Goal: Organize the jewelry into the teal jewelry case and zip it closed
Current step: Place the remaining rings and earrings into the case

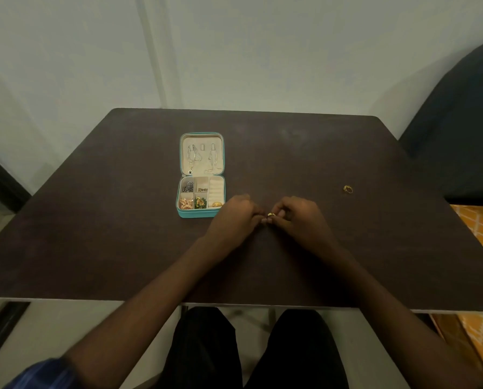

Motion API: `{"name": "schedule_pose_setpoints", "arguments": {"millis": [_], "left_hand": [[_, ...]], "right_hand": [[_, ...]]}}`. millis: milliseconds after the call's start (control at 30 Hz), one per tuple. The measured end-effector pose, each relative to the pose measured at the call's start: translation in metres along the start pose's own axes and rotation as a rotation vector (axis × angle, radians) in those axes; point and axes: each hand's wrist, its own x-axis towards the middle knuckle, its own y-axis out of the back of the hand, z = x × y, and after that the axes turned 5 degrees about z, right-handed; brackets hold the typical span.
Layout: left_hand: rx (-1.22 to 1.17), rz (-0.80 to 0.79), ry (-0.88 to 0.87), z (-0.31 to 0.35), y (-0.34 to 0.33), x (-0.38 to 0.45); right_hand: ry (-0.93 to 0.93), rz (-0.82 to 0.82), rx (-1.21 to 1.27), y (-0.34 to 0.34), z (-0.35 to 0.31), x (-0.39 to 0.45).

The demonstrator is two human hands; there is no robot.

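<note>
Dim overall, with soft diffuse light and no hard shadows. Faint pale sheen across the dark surface (290,153) beyond the teal case (201,175) (brightest thing in view, interior crisp enough). Wide-angle bowing of the surface edges toward the frame borders. Slight softness and blur at the near-left sleeve (42,373). Mild grain throughout.

Left hand (238,213) and right hand (297,216) meet fingertip to fingertip (both curled), forearms converging.
</note>
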Motion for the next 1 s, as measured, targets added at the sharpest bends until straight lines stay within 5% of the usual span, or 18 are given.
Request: {"name": "schedule_pose_setpoints", "arguments": {"millis": [267,500,1000], "left_hand": [[-0.161,0.069,0.062,0.004,0.005,0.000],[-0.455,0.205,0.157,-0.017,0.032,-0.003],[-0.294,0.179,0.265,-0.075,0.059,-0.007]], "right_hand": [[-0.058,0.094,0.150,-0.001,-0.007,0.001],[0.099,0.210,0.241,-0.006,-0.034,0.020],[0.222,-0.080,0.090,-0.041,-0.074,0.071]]}}
